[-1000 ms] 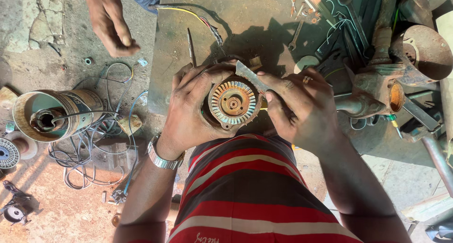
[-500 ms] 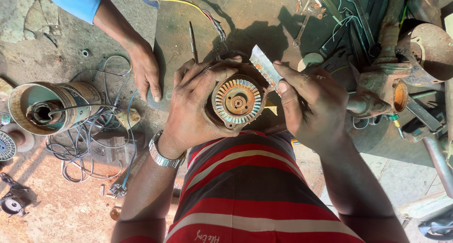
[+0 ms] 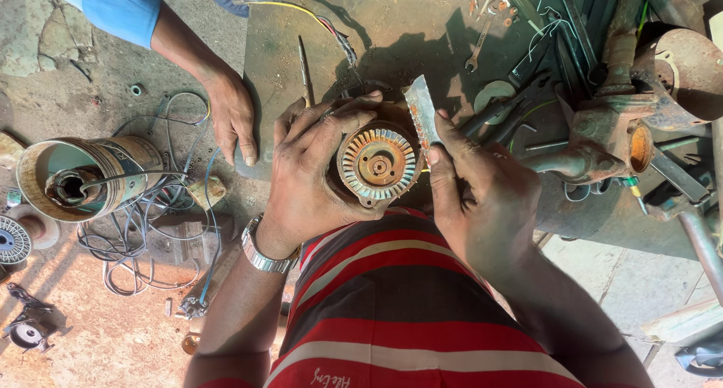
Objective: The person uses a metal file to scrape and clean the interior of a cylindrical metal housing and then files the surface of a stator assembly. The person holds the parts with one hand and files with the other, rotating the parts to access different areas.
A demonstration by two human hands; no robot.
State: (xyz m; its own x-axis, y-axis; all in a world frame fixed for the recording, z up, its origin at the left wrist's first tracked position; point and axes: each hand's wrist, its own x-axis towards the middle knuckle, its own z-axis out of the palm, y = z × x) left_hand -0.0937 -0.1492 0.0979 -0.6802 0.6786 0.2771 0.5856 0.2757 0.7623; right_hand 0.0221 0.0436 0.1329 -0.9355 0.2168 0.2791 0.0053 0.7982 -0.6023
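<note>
My left hand [image 3: 312, 170] wraps around a round rusty motor rotor [image 3: 376, 164] with radial slots, held end-on against my lap. A flat metal scraper blade [image 3: 422, 109] is pinched in my right hand [image 3: 482, 196], its edge resting against the rotor's right rim. A silver watch [image 3: 265, 254] is on my left wrist. Another person's hand [image 3: 232, 117], with a blue sleeve above it, rests on the edge of the metal work surface [image 3: 407, 27] just left of my left hand.
A cylindrical motor housing [image 3: 83, 179] lies on the floor at left among tangled wires [image 3: 158, 230]. A rusty pump body [image 3: 610, 143], spanners and pliers crowd the surface at right. A screwdriver [image 3: 303, 68] and a wire bundle [image 3: 301, 12] lie on the surface.
The other person's hand came down from the top left and settled on the surface edge. My right hand brought the scraper blade up to the rotor's right rim.
</note>
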